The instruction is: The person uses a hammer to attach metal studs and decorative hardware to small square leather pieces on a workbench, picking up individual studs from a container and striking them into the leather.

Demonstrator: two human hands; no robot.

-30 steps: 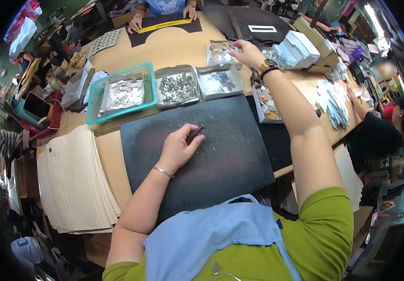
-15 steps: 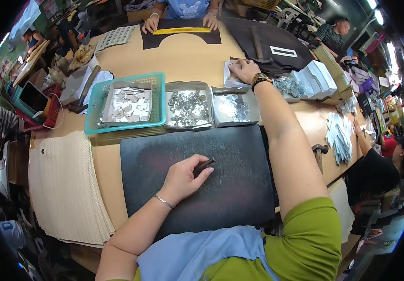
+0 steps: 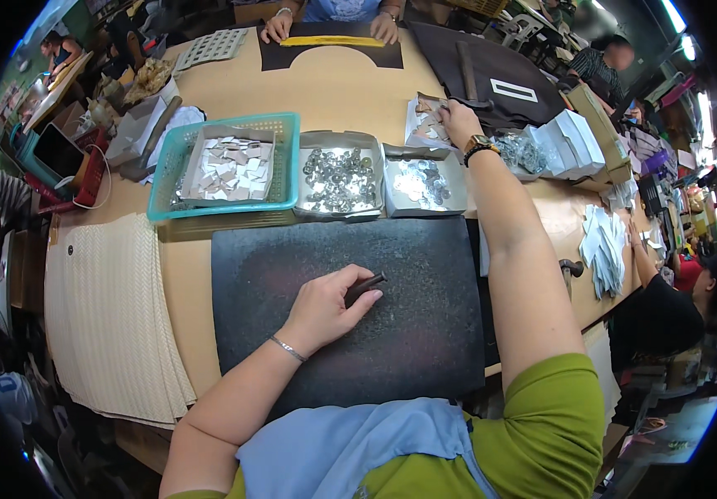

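My left hand (image 3: pixel 325 306) rests on a black work mat (image 3: pixel 425 333) with its fingers closed on a small dark metal tool (image 3: pixel 365 287) that lies flat on the mat. My right hand (image 3: pixel 460 123) reaches far across the table, past the trays, and grips the dark handle of a tool (image 3: pixel 468 75) beside an open box of small pale pieces (image 3: pixel 426 125). A watch and a bead bracelet sit on that wrist.
Behind the mat stand a teal basket (image 3: pixel 167 195) of white squares and two grey trays (image 3: pixel 340 140) (image 3: pixel 393 195) of shiny metal parts. Woven cream sheets (image 3: pixel 109 316) lie at left, white stacks (image 3: pixel 570 141) at right. Another person's hands (image 3: pixel 277 27) press a yellow strip opposite.
My right hand has drawn in slightly and settled on the tool handle by the box. The view has tilted nearer the table. My left hand has stayed on the mat with its tool.
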